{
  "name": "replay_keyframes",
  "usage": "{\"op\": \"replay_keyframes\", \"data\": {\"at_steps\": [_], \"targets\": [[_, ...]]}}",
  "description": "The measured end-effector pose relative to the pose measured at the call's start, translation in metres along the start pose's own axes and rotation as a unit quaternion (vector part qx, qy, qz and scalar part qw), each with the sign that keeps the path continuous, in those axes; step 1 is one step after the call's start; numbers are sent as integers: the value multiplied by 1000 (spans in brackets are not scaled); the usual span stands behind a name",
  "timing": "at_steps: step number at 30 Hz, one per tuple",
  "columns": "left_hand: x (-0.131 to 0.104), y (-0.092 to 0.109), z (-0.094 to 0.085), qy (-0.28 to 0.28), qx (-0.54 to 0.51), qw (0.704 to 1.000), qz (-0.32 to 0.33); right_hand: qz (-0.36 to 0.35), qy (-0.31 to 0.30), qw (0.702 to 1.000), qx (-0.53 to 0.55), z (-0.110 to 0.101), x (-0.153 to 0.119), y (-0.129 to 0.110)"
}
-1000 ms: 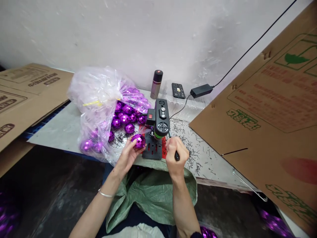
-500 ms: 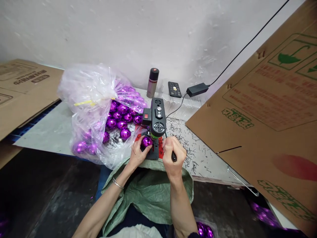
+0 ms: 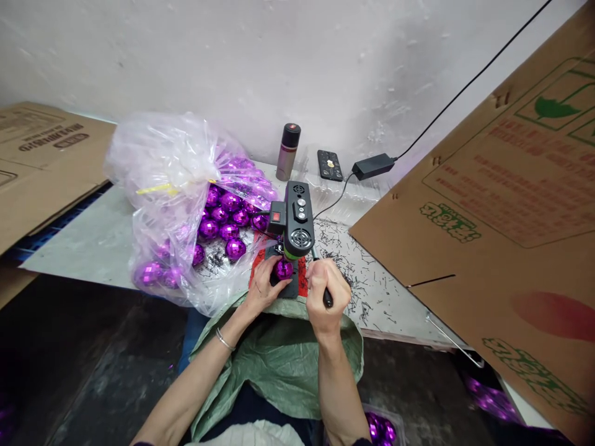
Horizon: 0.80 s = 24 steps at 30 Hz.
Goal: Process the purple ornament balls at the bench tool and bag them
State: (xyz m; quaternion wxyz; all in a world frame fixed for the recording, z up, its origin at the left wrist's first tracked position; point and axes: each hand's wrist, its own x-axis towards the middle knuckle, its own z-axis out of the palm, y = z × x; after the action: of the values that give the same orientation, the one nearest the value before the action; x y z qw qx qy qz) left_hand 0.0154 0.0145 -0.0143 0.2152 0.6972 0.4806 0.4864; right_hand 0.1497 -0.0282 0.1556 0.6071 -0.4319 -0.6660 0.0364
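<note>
Between the thumb and fingers of my left hand point(image 3: 263, 286) is a shiny purple mirrored ball point(image 3: 284, 269), held directly under the head of a small black bench press point(image 3: 300, 217). My right hand point(image 3: 327, 294) is wrapped round the black-handled lever point(image 3: 328, 299) on the press's right side. Under the press lies a red mat point(image 3: 302, 277), partly covered by the dark base. To the left, a clear plastic bag point(image 3: 162, 161) lies open with several more purple balls point(image 3: 229, 231) in and before it.
Dark thin scraps point(image 3: 357, 279) litter the tabletop. Behind the press stand a spray can point(image 3: 288, 152), a phone point(image 3: 330, 165) and a power adapter point(image 3: 372, 166) with its cord. A large cardboard box point(image 3: 488, 248) leans in from the right. Green sheeting point(image 3: 274, 365) covers my lap.
My left hand has moved the ball slightly right, under the press head. My right hand keeps its grip on the lever, which has hardly moved.
</note>
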Motion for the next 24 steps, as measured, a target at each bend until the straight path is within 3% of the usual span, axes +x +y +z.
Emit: {"op": "replay_keyframes", "data": {"at_steps": [10,18,24], "targets": [[0,-5,4,3,-4,1000,-17,-36,15,999,-9,6,-25,15],[0,-2,1,-3,-7,1000,-11,-61,69,996,-7,24,-56,44],[0,-2,0,-9,-6,1000,-14,-54,97,994,3,30,-61,49]]}}
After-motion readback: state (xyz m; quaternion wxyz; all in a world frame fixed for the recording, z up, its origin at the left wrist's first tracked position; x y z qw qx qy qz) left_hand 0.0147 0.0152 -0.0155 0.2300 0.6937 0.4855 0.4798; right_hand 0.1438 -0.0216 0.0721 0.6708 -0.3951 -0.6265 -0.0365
